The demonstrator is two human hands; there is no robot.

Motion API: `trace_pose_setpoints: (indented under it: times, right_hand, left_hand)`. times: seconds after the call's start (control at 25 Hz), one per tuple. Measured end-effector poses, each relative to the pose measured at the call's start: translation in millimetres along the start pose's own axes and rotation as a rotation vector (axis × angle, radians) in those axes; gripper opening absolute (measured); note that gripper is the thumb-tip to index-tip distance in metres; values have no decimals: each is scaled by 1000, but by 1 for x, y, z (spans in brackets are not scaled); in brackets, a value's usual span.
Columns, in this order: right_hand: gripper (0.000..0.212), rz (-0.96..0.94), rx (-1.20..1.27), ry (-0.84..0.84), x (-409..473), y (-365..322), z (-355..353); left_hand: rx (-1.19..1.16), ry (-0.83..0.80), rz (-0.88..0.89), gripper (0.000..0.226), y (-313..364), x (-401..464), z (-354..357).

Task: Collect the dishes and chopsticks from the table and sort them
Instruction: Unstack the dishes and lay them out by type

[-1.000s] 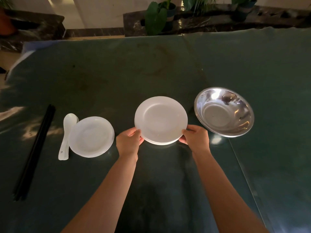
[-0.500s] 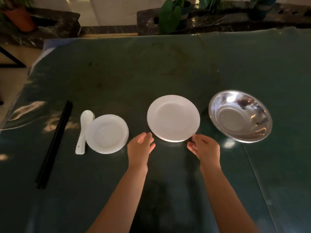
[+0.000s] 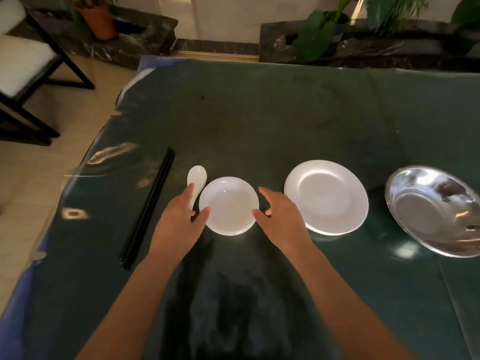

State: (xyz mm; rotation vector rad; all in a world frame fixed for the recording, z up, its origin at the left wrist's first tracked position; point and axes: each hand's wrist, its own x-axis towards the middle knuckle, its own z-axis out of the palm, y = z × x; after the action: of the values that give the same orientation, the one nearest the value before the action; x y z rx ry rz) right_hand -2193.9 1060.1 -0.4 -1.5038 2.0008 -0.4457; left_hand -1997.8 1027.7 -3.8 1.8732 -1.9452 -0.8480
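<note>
A small white dish (image 3: 228,206) lies on the green table (image 3: 259,120) between my two hands. My left hand (image 3: 183,216) is at its left rim with fingers spread, the thumb touching the edge, and it covers part of a white ceramic spoon (image 3: 196,179). My right hand (image 3: 279,213) hovers at the dish's right rim, fingers straight. A larger white plate (image 3: 326,196) sits to the right. Beyond it stands a shiny steel bowl (image 3: 436,210). Black chopsticks (image 3: 148,209) lie in a bundle at the left.
The table's left edge runs diagonally past the chopsticks, with tiled floor beyond. A dark-framed chair (image 3: 23,71) with a white cushion stands at the far left. Potted plants (image 3: 319,32) line a stone ledge behind the table.
Both hands let go of the larger plate and moved left to either side of the small dish. The camera view swung left too.
</note>
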Motion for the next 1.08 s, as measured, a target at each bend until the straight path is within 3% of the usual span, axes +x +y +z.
trace_pose_setpoints:
  times: [0.08,0.2,0.32,0.52,1.08]
  right_hand:
    - [49,-48,-64,-30,7,-5,4]
    - [42,-30,-4,17,8,-7,7]
    - [38,39,170,90,4,-10,13]
    - [37,95,222,144,22,-10,5]
    - [43,127,195,125,65,-4,-18]
  left_hand:
    - [81,-94,123,55,-2,15,-1]
    - [71,-103,197,47,-4,24,-2]
    - [-110,-145,152,39,-5,26,-2]
    - [-335,-190,59,34,8,46,-3]
    - [-469,-146,-16,33,32,83,13]
